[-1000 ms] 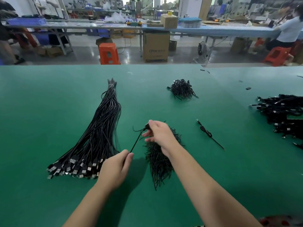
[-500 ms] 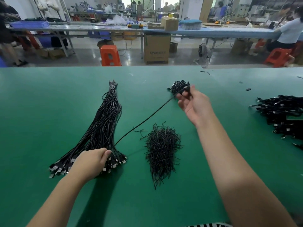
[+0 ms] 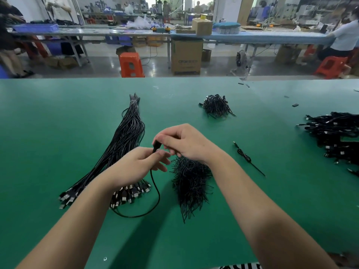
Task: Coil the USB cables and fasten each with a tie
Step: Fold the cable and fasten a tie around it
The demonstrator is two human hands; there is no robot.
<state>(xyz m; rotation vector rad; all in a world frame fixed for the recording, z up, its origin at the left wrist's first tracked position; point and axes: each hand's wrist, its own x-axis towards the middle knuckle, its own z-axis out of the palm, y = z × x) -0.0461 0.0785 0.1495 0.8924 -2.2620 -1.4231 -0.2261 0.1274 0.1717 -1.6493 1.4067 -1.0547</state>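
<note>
Black cable [image 3: 155,193], plug end up

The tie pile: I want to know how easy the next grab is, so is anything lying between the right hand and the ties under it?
Nothing visible does. The right hand pinches the cable end directly above the near tie pile, with no object between them. The left hand also grips the cable, beside the pile, not over it.
</note>
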